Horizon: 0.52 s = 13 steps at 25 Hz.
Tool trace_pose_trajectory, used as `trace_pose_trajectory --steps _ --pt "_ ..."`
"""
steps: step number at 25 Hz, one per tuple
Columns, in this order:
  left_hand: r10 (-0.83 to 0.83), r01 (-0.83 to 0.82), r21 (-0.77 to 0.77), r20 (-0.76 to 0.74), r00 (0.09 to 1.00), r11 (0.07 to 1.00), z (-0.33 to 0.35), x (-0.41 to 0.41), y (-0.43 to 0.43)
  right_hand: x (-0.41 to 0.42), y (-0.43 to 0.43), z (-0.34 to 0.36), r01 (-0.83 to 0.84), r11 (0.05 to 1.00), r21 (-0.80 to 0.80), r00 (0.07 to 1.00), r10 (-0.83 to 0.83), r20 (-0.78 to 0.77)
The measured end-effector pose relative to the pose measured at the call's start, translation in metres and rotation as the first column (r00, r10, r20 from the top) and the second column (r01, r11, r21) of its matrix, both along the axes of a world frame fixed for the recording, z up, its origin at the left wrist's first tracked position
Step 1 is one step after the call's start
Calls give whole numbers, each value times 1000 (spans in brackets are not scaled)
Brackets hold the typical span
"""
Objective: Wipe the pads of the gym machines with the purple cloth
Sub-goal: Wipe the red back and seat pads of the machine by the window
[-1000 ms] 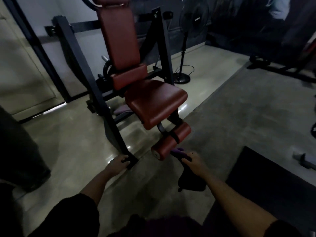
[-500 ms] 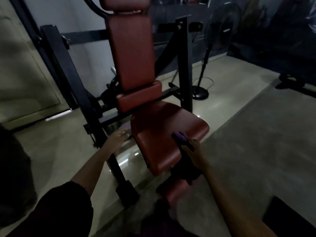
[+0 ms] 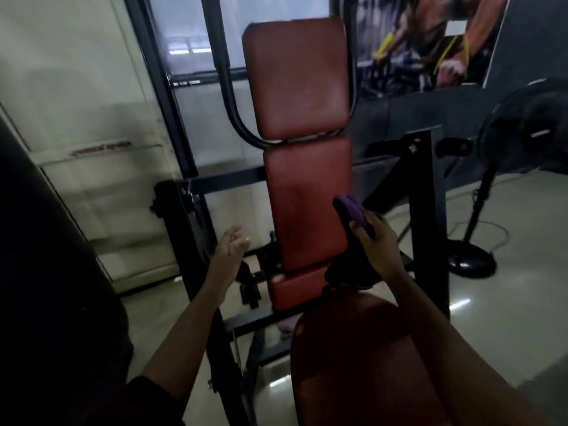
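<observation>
I have a single view, from the camera on the person's head. It looks forward and slightly down, close over the red seat pad (image 3: 362, 364), square onto the upright back pad (image 3: 304, 204), with both forearms reaching in from below.

1. The seat pad (image 3: 362, 364) is sitting nearest the camera, with the back pad (image 3: 307, 204) standing upright right behind it and the head pad (image 3: 299, 78) stacked on top of that.
2. The right hand (image 3: 379, 244) is pressing the cloth (image 3: 350, 210) against the back pad's right edge.
3. The left hand (image 3: 229, 250) is hanging in the air left of the back pad, in front of the machine frame (image 3: 190, 241).
4. A pedestal fan (image 3: 504, 167) is standing on the floor off to the right, behind the frame.
</observation>
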<state>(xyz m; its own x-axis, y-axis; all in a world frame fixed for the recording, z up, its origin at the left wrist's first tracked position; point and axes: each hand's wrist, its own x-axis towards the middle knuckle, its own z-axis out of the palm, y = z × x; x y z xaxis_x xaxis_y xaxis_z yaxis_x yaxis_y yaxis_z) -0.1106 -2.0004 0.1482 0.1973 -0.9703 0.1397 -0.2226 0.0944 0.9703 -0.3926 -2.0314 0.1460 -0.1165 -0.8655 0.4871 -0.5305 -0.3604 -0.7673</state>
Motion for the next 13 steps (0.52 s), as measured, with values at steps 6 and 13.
trace_pose_trajectory --steps 6,13 --pt "15 -18 -301 -12 1000 954 97 -6 -107 14 -98 115 -64 952 -299 998 60 -23" --pt "21 -35 -580 -32 999 814 186 -4 -229 46 -199 233 -30 851 -524 997 -15 -81"
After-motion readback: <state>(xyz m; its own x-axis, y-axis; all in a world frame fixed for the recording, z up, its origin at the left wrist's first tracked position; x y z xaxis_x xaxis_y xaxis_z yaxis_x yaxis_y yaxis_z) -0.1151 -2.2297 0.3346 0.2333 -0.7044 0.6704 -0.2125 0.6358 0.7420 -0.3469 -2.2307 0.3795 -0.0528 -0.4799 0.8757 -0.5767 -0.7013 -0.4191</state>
